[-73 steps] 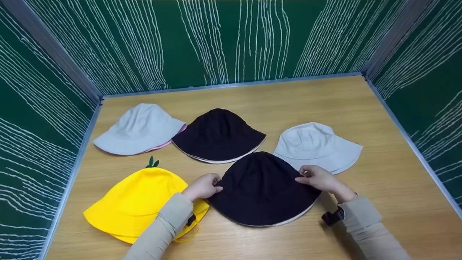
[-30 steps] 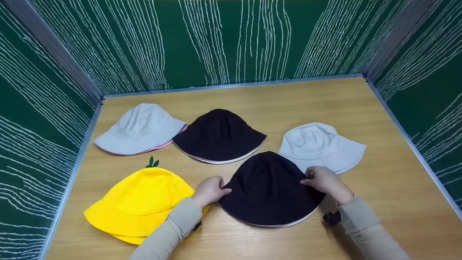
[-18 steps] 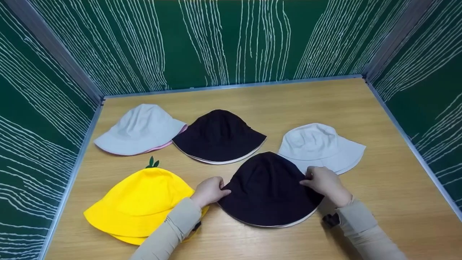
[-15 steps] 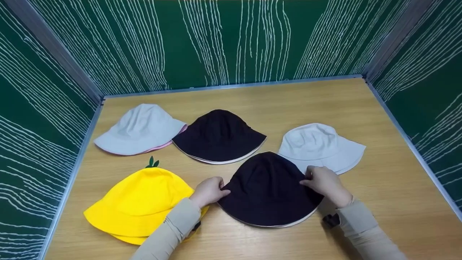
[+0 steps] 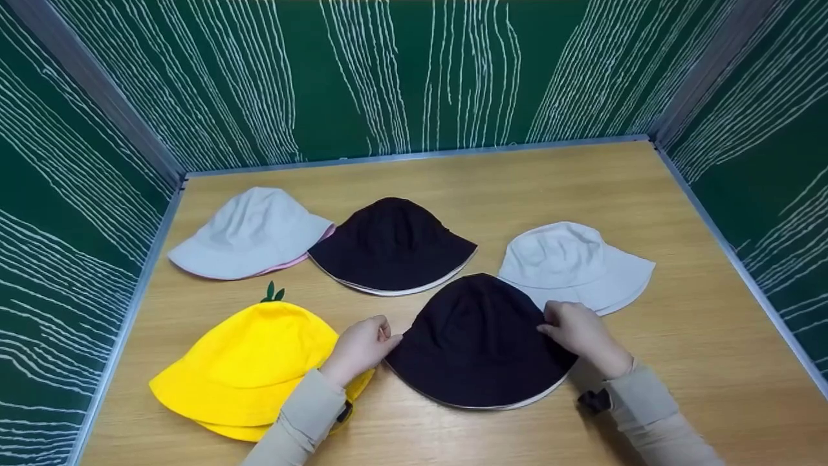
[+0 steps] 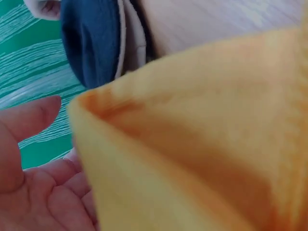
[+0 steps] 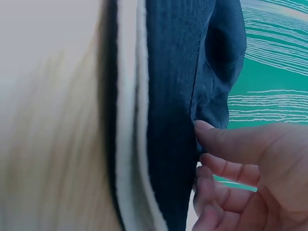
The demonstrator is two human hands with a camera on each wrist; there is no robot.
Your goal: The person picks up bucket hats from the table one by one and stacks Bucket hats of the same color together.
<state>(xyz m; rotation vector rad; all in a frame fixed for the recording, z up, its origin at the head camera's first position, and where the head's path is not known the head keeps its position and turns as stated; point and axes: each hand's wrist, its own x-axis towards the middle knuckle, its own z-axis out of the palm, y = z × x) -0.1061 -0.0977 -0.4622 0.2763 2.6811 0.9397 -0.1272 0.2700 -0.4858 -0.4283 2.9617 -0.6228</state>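
In the head view a black bucket hat (image 5: 482, 349) with a pale lining edge lies at the front middle of the table. My right hand (image 5: 579, 333) pinches its right side; the right wrist view shows the thumb (image 7: 226, 142) on the dark cloth and the fingers curled behind. At the hat's left brim is my left hand (image 5: 359, 346), its thumb and fingers apart in the left wrist view, where a yellow brim (image 6: 192, 120) hides part of the fingers. The yellow bucket hat (image 5: 246, 362), with green leaves on top, lies beneath and beside the left forearm.
Behind lie a white hat with pink lining (image 5: 252, 233), another black hat (image 5: 391, 246) and a second white hat (image 5: 563, 259), which the front black hat partly overlaps. Green panels (image 5: 414, 77) with white lines enclose the wooden table (image 5: 550, 175) at the back and sides.
The front black hat shifted slightly right earlier, both hands pinching it. Since then my left hand has loosened and drawn a little left; my right hand keeps its pinch.
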